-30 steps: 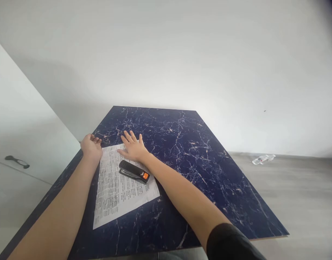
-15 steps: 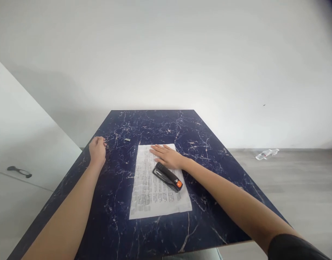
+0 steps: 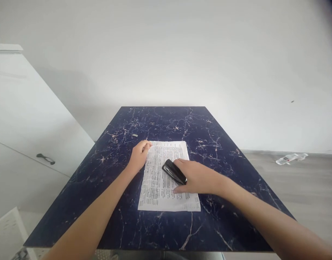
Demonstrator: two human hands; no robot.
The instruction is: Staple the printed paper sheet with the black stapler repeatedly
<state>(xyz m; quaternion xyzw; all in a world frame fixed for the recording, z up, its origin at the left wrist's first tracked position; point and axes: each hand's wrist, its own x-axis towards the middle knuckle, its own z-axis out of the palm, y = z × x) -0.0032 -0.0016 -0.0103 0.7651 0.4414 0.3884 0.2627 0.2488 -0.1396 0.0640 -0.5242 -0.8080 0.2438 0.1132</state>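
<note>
A printed sheet of paper [image 3: 155, 195] lies on the dark blue marbled table, its long sides running away from me. My left hand [image 3: 140, 153] is at the sheet's far left corner, fingers curled closed on its edge. On the middle of the paper is a black stapler [image 3: 173, 172], slanting from upper left to lower right. My right hand [image 3: 193, 177] wraps round its near right end from the side, covering that part. The thumb rests low, close to the print. Whether the stapler is lifted off the paper I cannot tell.
A small pale rectangular piece [image 3: 135, 135] lies on the table [image 3: 166, 122] beyond the paper. To the left stands a white cabinet [image 3: 33, 119] with a dark handle [image 3: 45, 159]. A crumpled clear plastic item [image 3: 291, 158] is on the floor by the wall at right.
My left hand has moved right, from the table's left side to the paper's corner. My right hand, flat on the paper before, has come nearer and closed round the stapler. The view has shifted slightly.
</note>
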